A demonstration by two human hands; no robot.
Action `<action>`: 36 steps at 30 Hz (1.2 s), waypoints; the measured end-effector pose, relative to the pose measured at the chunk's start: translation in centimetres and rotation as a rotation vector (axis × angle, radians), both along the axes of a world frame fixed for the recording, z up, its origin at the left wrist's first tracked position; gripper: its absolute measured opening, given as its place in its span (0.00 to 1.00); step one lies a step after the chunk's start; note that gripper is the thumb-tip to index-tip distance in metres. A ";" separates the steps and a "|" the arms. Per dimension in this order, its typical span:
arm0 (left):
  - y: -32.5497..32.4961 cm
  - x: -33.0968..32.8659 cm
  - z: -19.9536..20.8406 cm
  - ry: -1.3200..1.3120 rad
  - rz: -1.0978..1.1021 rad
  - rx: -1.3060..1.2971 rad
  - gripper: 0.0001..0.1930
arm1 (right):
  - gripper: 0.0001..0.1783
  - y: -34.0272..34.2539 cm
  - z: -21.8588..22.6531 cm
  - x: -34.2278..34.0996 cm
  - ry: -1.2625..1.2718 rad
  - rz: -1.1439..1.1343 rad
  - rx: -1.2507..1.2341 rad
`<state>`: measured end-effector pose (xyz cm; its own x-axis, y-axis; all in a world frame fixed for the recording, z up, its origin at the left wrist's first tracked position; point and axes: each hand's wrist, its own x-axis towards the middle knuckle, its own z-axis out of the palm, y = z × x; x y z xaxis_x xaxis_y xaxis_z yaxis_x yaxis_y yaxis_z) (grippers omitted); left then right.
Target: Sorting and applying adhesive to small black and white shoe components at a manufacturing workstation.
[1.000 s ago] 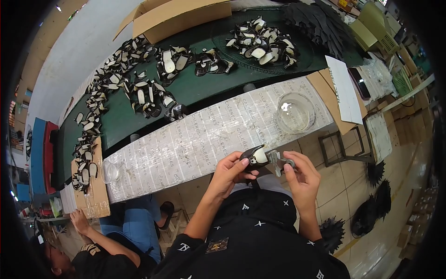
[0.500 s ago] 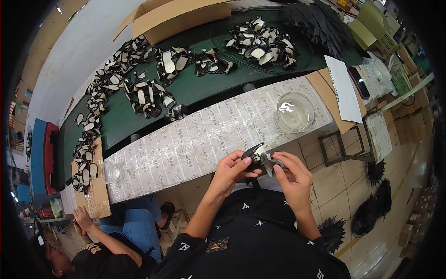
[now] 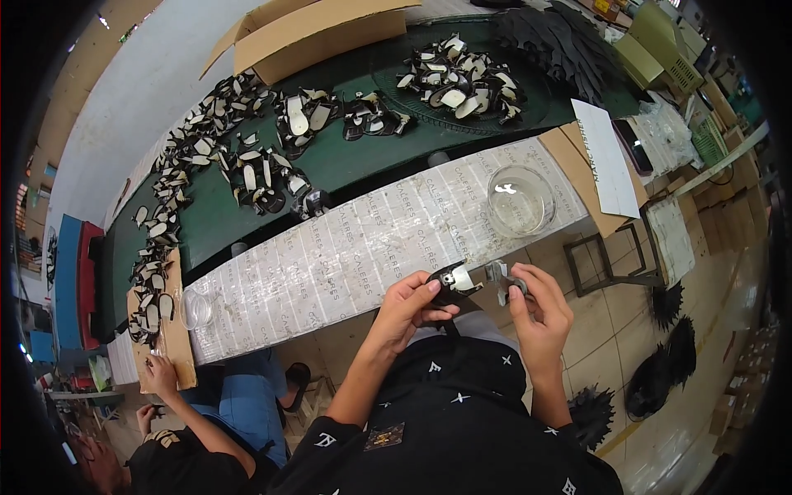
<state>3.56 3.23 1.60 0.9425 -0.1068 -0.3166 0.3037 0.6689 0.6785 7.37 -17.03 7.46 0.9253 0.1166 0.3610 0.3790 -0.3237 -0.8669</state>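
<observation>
My left hand [image 3: 409, 304] is closed around a black shoe piece [image 3: 450, 282], its whitish side facing up and right. To the right, my right hand [image 3: 538, 304] grips a small grey tool with a jaw-like end [image 3: 497, 272]; its exact kind I cannot make out. A narrow gap lies between the tool and the shoe piece. Both hands are in front of my body, just past the near edge of the print-wrapped board [image 3: 355, 256]. A round clear bowl [image 3: 521, 202] stands on that board, beyond my right hand.
Many black-and-white shoe pieces [image 3: 206, 124] lie on the green table [image 3: 363, 165], with another heap [image 3: 462, 78] farther right. An open carton [image 3: 322, 41] is behind them. At left, a co-worker's hand [image 3: 161, 375] touches cardboard [image 3: 177, 355] near a clear jar [image 3: 198, 308]. A phone [image 3: 634, 147] lies right.
My right hand with the grey tool has drawn away to the right from the shoe piece. The shoe piece has turned, showing more of its whitish side. The co-worker's hands have moved apart.
</observation>
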 end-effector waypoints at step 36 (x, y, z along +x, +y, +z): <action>-0.6 -0.1 0.4 -0.030 -0.071 0.136 0.06 | 0.15 0.9 -0.1 1.0 -0.197 0.195 -0.250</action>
<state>3.51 2.64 1.97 0.9433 -0.1315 -0.3049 0.3255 0.5480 0.7705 8.33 -16.13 7.35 0.7922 0.3911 0.4684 0.6066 -0.4209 -0.6745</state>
